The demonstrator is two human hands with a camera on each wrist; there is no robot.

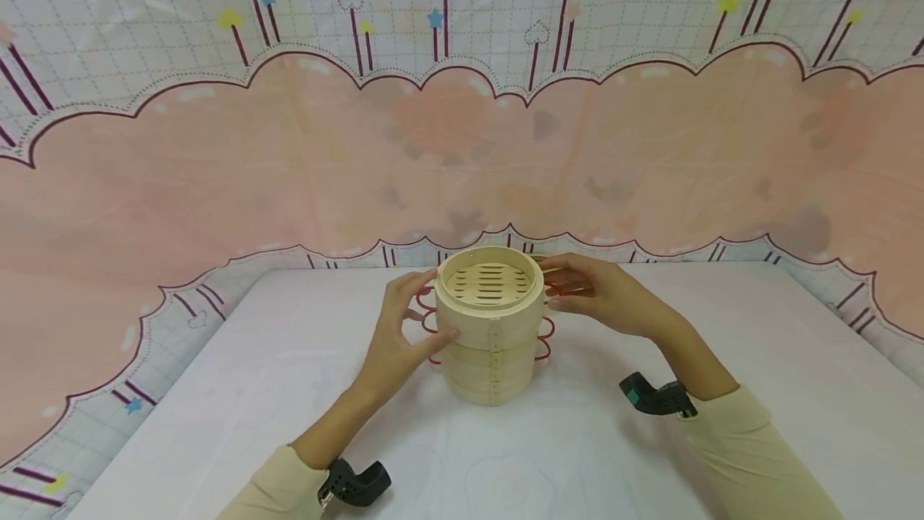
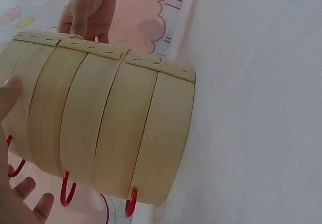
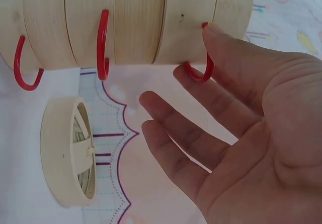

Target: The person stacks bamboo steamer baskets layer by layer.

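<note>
A bamboo steamer point(image 1: 491, 351) of three stacked tiers stands upright on the white table, its slatted top tier uncovered. Red loop handles point(image 3: 103, 45) stick out along both sides. My left hand point(image 1: 397, 327) grips the upper tier from the left, thumb on the front wall, other fingers at the side by the handles. On the right, my right hand point(image 1: 602, 291) has thumb and forefinger at the top tier's red handle, pinching it; its remaining fingers are spread apart. Behind the stack, mostly hidden in the head view, the round bamboo lid point(image 3: 55, 153) rests on the table.
The white table point(image 1: 289, 375) extends around the steamer on all sides. A patterned pink and white cloth point(image 1: 462, 159) hangs behind its back edge. Each wrist carries a black camera mount point(image 1: 354, 484).
</note>
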